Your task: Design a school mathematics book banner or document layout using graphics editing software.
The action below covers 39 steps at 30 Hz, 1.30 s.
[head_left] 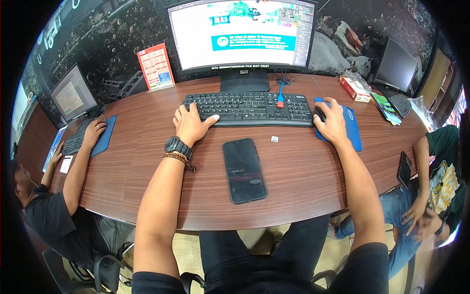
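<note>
Both forearms (159,201) extended across the tabletop (303,176)
Left hand (191,124) spread over the keyboard's (245,105) left end, thumb out; right hand (333,122) curled around the mouse (319,114)

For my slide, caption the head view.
Left hand on keyboard, right hand on mouse, dark phone lying on brown desk.

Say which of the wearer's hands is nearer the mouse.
Right: the right hand is on the mouse; the left hand is away at the left end of the keyboard.
</note>
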{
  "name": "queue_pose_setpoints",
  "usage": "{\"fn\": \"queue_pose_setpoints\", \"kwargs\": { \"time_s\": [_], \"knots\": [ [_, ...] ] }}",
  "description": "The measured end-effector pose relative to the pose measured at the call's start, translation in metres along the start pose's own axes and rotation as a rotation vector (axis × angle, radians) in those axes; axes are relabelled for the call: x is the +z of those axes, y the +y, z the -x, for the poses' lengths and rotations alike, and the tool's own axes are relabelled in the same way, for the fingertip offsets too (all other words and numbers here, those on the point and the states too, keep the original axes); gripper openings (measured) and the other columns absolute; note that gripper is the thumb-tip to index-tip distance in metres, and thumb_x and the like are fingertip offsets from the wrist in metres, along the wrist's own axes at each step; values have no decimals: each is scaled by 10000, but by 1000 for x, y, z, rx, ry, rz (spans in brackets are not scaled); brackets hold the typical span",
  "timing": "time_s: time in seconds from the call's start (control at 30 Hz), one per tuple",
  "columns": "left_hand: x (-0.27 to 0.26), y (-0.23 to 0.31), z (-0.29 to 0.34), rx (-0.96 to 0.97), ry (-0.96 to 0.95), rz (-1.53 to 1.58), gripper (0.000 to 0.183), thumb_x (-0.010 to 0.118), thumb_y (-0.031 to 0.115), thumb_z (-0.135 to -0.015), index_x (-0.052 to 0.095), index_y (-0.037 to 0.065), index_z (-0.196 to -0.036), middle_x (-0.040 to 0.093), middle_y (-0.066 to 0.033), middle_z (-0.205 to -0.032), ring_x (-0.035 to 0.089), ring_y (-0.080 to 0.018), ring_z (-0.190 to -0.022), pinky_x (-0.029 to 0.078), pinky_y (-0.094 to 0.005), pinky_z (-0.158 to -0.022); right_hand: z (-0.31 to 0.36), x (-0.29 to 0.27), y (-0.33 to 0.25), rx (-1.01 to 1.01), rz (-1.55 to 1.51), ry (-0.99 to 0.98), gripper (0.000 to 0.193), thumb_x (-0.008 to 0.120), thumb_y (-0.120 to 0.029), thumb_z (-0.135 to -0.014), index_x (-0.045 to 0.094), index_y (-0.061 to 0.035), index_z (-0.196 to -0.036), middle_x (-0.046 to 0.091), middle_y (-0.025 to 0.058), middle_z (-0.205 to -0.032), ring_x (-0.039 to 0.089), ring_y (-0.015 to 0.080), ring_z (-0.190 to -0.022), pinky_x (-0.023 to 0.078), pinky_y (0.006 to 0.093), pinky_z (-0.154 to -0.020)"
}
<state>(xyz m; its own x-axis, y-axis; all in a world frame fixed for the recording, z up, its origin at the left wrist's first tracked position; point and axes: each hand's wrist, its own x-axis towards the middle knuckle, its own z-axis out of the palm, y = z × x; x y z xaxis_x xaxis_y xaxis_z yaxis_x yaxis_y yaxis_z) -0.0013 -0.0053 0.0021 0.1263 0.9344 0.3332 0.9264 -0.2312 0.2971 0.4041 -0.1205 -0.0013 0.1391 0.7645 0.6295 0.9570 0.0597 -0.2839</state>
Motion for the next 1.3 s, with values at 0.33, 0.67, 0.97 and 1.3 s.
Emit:
{"fn": "queue_pose_setpoints", "kwargs": {
  "time_s": [0.33,0.67,0.97,1.3],
  "knots": [
    [3,-2,-1,25,21,-26,978,692,667,-811,460,-82,-1395,429,-349,-1364,387,-498,-1311,332,-561,-1093,6,7,-55,-408,23,-133,240,610,-190,-885,739,-181,-1088,457,127,-1423,258,379,-1450,152,630,-1193],
    [3,-5,-1,28,34,-28,973,693,666,-809,464,-74,-1399,435,-349,-1358,392,-497,-1306,335,-569,-1086,5,8,-55,-426,36,-158,242,596,-187,-893,735,-167,-1090,464,138,-1419,300,372,-1427,162,620,-1194],
    [4,-3,-1,24,27,-33,960,684,665,-819,469,-66,-1402,443,-341,-1359,393,-492,-1310,334,-563,-1092,-1,1,2,84,-16,55,327,655,-211,-848,701,-77,-1142,602,155,-1214,562,370,-1163,442,461,-1020],
    [-8,2,-1,-65,-10,-32,1037,724,693,-763,494,-173,-1284,488,-332,-1278,466,-468,-1227,404,-511,-1043,3,4,12,96,-87,-5,345,642,-221,-839,707,-61,-1137,609,158,-1167,607,360,-1103,491,427,-962]
  ]
}}
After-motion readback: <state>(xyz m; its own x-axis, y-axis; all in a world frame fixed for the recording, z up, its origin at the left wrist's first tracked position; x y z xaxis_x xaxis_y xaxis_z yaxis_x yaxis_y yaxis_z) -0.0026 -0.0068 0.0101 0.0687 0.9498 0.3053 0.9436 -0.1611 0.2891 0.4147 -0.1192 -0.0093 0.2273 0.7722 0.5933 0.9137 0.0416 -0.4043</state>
